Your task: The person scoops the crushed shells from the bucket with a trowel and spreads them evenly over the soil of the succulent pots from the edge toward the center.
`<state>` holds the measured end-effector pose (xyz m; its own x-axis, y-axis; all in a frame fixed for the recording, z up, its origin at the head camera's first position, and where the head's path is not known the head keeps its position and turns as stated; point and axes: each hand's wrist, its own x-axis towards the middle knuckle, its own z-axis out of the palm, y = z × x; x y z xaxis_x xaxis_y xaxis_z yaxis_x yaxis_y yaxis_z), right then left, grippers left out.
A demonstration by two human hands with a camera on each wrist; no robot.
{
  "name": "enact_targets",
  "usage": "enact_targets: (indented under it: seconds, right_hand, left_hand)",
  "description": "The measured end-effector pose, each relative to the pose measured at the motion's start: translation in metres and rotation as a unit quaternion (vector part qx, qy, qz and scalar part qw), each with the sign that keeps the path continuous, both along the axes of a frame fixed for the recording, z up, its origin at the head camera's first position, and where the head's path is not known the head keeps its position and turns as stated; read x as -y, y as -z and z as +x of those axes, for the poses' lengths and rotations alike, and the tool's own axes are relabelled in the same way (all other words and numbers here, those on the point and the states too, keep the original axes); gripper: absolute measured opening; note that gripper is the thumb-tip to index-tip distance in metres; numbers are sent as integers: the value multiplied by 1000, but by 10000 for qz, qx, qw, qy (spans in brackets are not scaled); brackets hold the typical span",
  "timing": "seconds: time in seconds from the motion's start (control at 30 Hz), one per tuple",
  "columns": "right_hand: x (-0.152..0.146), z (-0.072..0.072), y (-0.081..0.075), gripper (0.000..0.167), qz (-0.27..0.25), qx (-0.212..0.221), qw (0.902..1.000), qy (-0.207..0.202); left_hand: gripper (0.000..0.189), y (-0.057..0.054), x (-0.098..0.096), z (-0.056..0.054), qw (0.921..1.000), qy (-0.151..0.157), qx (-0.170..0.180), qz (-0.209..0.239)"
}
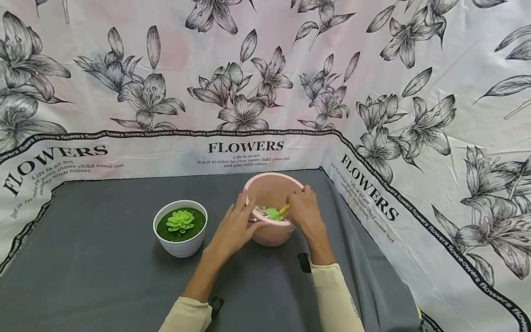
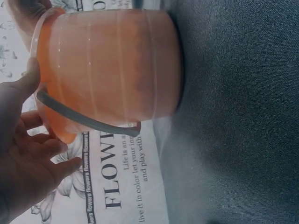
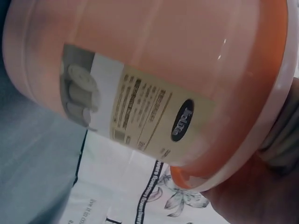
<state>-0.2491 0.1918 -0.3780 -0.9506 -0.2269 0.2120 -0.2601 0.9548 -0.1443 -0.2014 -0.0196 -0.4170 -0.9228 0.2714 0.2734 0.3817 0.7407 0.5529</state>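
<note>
A pink plastic bucket (image 1: 271, 237) stands on the dark grey cloth, pale gravel-like bits inside it. My left hand (image 1: 236, 226) holds the bucket's rim at its left, thumb on the near side. In the left wrist view the bucket's grey carrying handle (image 2: 84, 120) hangs down its side. Reaching over the right rim, my right hand (image 1: 304, 210) grips the yellow handle of a small shovel (image 1: 274, 213), whose green blade rests among the bits. The right wrist view shows a printed label (image 3: 140, 112) on the bucket's wall; the shovel is hidden there.
Left of the bucket stands a white pot (image 1: 180, 249) with a green succulent (image 1: 180, 221). Behind and to the right rises a flower-printed cloth (image 1: 244, 159). The grey cloth (image 1: 103, 276) covers the tabletop and drapes over its right edge.
</note>
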Motion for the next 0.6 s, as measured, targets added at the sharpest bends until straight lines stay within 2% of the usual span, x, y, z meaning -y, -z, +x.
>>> enact_targets:
  seconds: [0.2, 0.33, 0.47, 0.6]
  right_hand:
    - [4, 6, 7, 11, -58, -338, 9994, 110]
    - [9, 11, 12, 9, -77, -664, 9977, 95]
    - [13, 9, 8, 8, -83, -794, 9967, 151]
    - [11, 9, 7, 10, -70, -1049, 9940, 301]
  left_hand:
    - [83, 2, 3, 2, 9995, -90, 81, 282]
    - [84, 3, 6, 3, 9996, -76, 77, 249]
    - [83, 2, 7, 1, 9996, -94, -70, 255]
    - [83, 2, 4, -1, 9995, -55, 15, 314]
